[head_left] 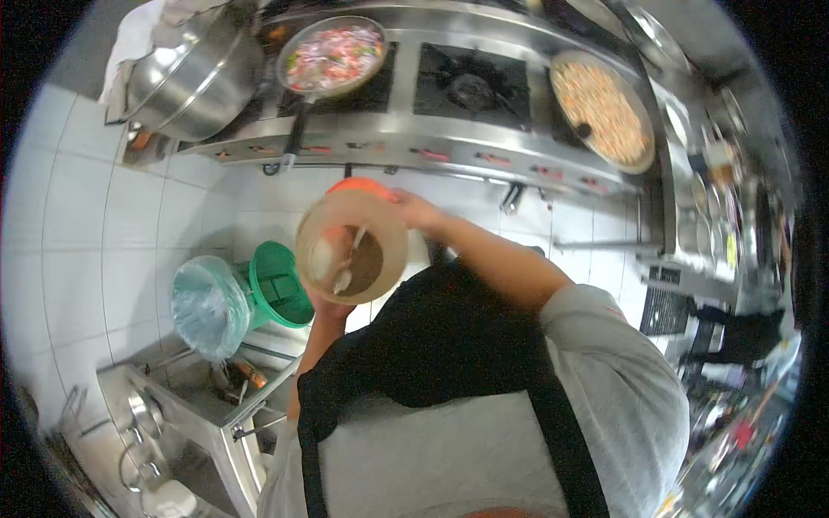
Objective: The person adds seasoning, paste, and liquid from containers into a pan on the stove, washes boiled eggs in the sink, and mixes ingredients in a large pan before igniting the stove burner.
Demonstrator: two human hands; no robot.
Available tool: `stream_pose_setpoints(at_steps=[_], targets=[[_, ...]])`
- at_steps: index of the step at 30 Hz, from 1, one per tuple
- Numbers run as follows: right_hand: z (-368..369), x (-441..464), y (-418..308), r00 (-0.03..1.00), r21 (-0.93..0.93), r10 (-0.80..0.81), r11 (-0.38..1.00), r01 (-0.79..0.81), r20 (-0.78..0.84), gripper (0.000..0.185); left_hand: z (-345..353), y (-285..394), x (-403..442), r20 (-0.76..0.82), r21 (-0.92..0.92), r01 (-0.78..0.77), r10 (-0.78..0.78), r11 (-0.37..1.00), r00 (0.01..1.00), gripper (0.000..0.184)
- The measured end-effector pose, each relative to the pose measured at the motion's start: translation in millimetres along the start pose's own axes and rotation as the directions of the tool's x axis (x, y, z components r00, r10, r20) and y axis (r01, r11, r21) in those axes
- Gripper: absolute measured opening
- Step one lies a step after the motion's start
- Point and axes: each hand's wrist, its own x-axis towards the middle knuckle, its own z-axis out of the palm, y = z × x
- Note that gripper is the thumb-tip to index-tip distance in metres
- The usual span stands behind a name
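Observation:
A translucent plastic tub [393,259] is tilted toward me in front of my apron. Inside lies brown powder [370,263] with a pale spoon [343,281]. My left hand [331,308] is wrapped round the near side of the tub, its fingers mostly hidden. At the tub's far side, my right hand [416,212] grips an orange lid [358,186], part of which shows behind the tub. Some blur softens both hands.
Ahead stands a stove [406,129] with a pan of chopped vegetables [337,56], its handle jutting toward me, and a large pan of food [600,108]. A steel pot [190,82], green bin [281,285], bagged bin [207,306] and sink [173,414] are left.

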Motion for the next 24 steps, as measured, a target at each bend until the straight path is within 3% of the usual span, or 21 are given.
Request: stream_pose_setpoints(at_steps=[1, 3, 6, 9, 10, 12, 15, 19, 21, 22, 24], targets=[[-8.5, -25.3, 1.7, 0.997, 0.064, -0.079, 0.995, 0.078, 0.0, 0.035, -9.3, -13.1, 3.0, -0.021, -0.028, 0.123, -0.124, 0.992, 0.992, 0.066], [-31.1, -72.5, -1.2, 0.989, 0.351, -0.051, 0.931, 0.097, -0.137, 0.026, -9.5, -36.5, 2.0, -0.018, -0.035, 0.297, -0.298, 0.954, 0.955, 0.071], [-85.0, -141.2, -9.1, 0.863, 0.407, 0.085, 0.902, 0.146, -0.498, 0.025, 4.0, -74.3, -6.0, 0.063, 0.083, 0.502, -0.507, 0.861, 0.859, 0.072], [-117.8, -238.8, -31.7, 0.683, -0.057, -0.2, 0.972, 0.227, -0.702, 0.031, 20.0, -122.2, -11.4, 0.097, 0.153, 0.64, -0.656, 0.753, 0.749, 0.075], [-120.4, -271.8, -33.3, 0.64, -0.313, -0.409, 0.912, 0.265, -0.65, 0.036, 26.6, -141.8, -16.1, 0.111, 0.16, 0.68, -0.697, 0.716, 0.708, 0.076], [-126.0, -336.1, -31.7, 0.56, -0.747, -0.731, 0.607, 0.272, -0.39, 0.047, 42.2, -182.6, -23.8, 0.233, 0.227, 0.724, -0.758, 0.651, 0.609, 0.075], [-146.7, -429.6, -21.2, 0.729, -0.848, -0.633, 0.511, 0.138, -0.263, 0.073, 81.2, -254.8, -43.1, 0.265, 0.367, 0.764, -0.847, 0.53, 0.46, 0.075], [-197.2, -528.1, 11.2, 0.701, -0.936, -0.687, 0.343, 0.082, -0.19, 0.093, 129.3, -361.8, -85.6, 0.187, 0.572, 0.774, -0.962, 0.272, 0.2, 0.074], [-215.7, -577.8, 29.2, 0.713, -0.954, -0.671, 0.301, 0.007, -0.207, 0.096, 162.4, -421.4, -120.8, 0.211, 0.722, 0.642, -0.966, 0.257, 0.15, 0.078], [-224.0, -600.9, 38.8, 0.662, -0.928, -0.675, 0.361, -0.089, -0.326, 0.097, 179.2, -451.1, -139.0, 0.222, 0.785, 0.565, -0.967, 0.254, 0.125, 0.08], [-232.3, -633.1, 59.1, 0.535, -0.846, -0.663, 0.478, -0.236, -0.524, 0.097, 171.2, -496.0, -148.4, 0.199, 0.755, 0.613, -0.972, 0.231, 0.121, 0.08]])
